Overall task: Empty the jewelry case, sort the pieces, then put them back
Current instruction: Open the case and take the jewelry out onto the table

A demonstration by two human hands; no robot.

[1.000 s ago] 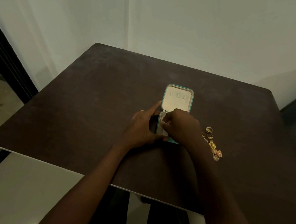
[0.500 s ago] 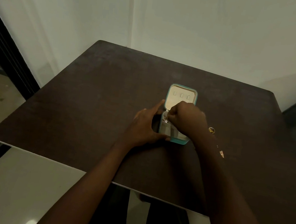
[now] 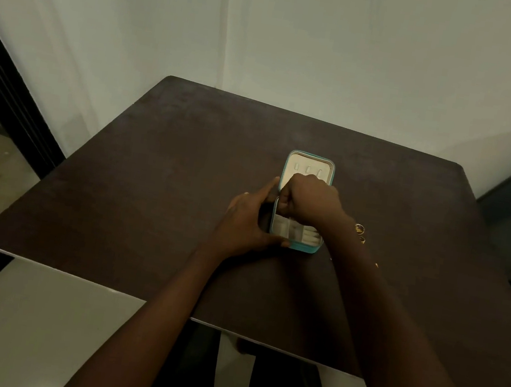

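Both hands meet at the case. Left hand [image 3: 248, 220] braces it from the left side, index finger stretched up along the hinge end, thumb pressed against the near left corner, so the fingers lie mostly straight rather than wrapped round it. Case [image 3: 294, 244] sits mid-desk, open, its long axis running away from the person, pale lid [image 3: 308, 166] lying back on the far side. Right hand [image 3: 307, 201] hovers knuckles-up over the tray's far end near the hinge, fingers curled tight; whether they pinch a piece I cannot tell, since the fingertips are hidden. Right of that wrist, a few gold pieces [image 3: 359, 228] lie on the desk [image 3: 148, 194], partly covered by the forearm. My guess is that the right hand, directly above the tray, does the picking, and any lifted piece would travel rightward to the pile.
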